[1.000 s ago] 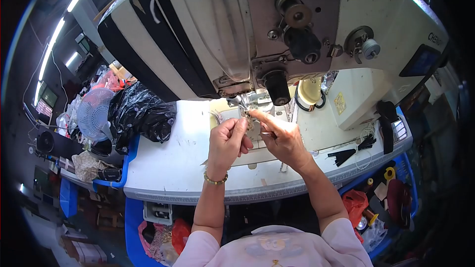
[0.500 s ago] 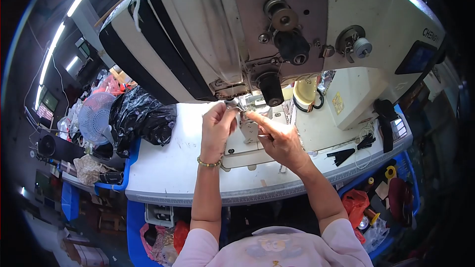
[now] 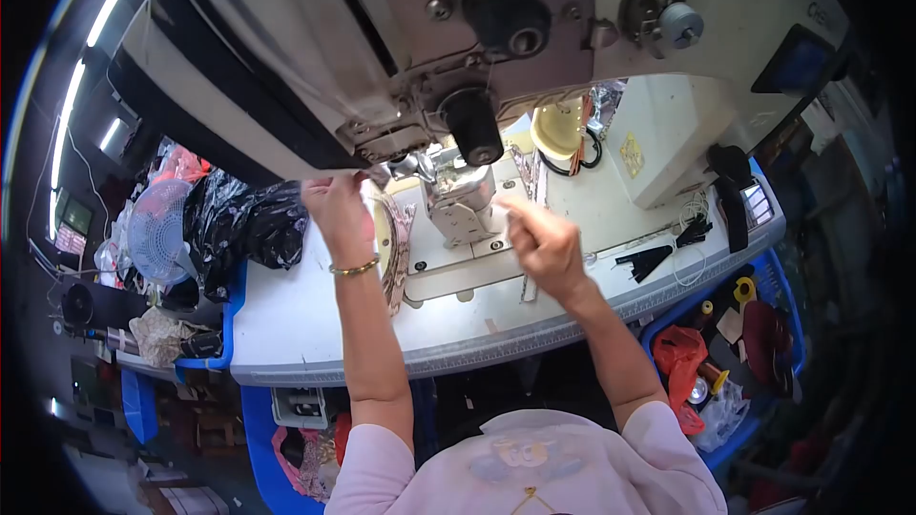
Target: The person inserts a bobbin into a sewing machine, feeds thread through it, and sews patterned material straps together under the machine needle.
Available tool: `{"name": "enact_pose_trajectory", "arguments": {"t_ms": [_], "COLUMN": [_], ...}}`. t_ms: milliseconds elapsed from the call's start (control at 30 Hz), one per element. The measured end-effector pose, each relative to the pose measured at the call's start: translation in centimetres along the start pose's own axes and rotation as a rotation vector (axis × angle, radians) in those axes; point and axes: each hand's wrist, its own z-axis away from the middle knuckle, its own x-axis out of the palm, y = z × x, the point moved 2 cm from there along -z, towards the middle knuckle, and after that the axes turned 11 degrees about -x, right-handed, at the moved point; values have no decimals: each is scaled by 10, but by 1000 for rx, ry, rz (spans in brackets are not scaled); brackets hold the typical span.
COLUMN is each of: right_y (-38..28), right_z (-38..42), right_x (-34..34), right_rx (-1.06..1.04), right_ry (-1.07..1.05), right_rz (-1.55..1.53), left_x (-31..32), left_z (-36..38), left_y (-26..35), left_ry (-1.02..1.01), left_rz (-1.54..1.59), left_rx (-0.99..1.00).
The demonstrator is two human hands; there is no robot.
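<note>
Beneath the head of a big white sewing machine (image 3: 401, 48), the left hand (image 3: 336, 212) is raised to the machine's lower left edge. Its fingertips gather close together there — blurred and partly hidden, so I cannot tell whether that grip pinches anything. A beaded bracelet (image 3: 355, 269) circles the wrist, and a patterned strip (image 3: 399, 253) lies just beside it.

To the right of the shiny metal block (image 3: 463, 195) that stands under the needle area, the right hand (image 3: 546, 246) hangs with its fingers curled and the index finger toward the block; whether this grip is pressed together on something, perhaps a thread, I cannot tell.

Behind the block sits a yellow cup (image 3: 558, 133). Farther right on the white tabletop (image 3: 286, 310) lie black straps (image 3: 641, 262) and a loop of white cord (image 3: 689, 267). A black plastic bag (image 3: 248, 229) bulges at the left end — well apart from both hands.
</note>
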Motion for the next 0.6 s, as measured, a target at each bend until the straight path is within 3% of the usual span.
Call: {"name": "enact_pose_trajectory", "arguments": {"t_ms": [33,100,167,200,300,400,467,600], "right_y": [20,48,64,67,71,73,72,79], "right_z": [9,16,15,14,11,9,9,16], "right_x": [-1,-5,-8,-7,0,6,5,4], "right_rx": [71,356,490,479,508,498,509,450], "right_ry": [-2,-141,-349,-364,-417,-488,-478,-393], "right_rz": [72,177,334,320,359,424,403,348], "left_x": [-2,-21,-35,-45,-57,-53,-45,-36], "left_z": [9,16,33,44,76,97,103,96], "left_y": [31,26,15,9,-14,-24,-17,-31], "left_ry": [-5,-42,-62,-159,-258,-270,-127,-209], "left_rz": [567,340,101,-18,-350,-537,-848,-895], "left_rx": [-226,-203,-212,-316,-389,-269,-3,-205]}}
